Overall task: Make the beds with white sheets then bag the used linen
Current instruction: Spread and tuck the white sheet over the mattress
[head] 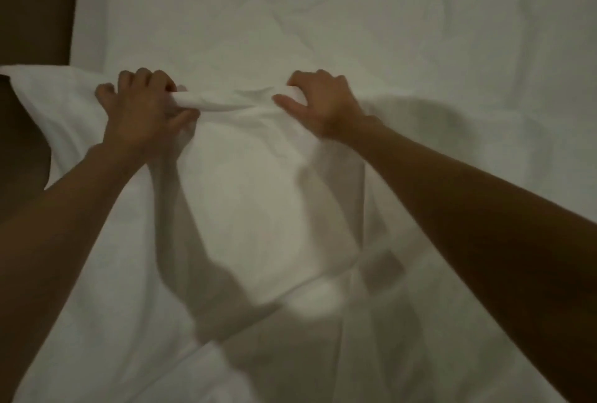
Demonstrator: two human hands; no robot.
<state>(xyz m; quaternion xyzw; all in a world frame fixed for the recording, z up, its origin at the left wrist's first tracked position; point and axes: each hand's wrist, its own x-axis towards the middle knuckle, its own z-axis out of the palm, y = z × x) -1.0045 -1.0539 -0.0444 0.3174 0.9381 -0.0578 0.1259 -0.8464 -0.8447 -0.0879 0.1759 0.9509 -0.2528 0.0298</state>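
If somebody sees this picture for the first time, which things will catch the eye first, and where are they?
First the two bare hands in the middle: the left hand and the right hand each grip the bunched edge of a white sheet, lifted between them. Behind it, another white sheet, creased, covers the bed across the upper part. A dark brown surface shows at the upper left edge.

We see a dimly lit room, the light soft and greyish. Along the upper left edge stands a dark brown surface (35, 5), perhaps a headboard or wall panel; we cannot tell which.
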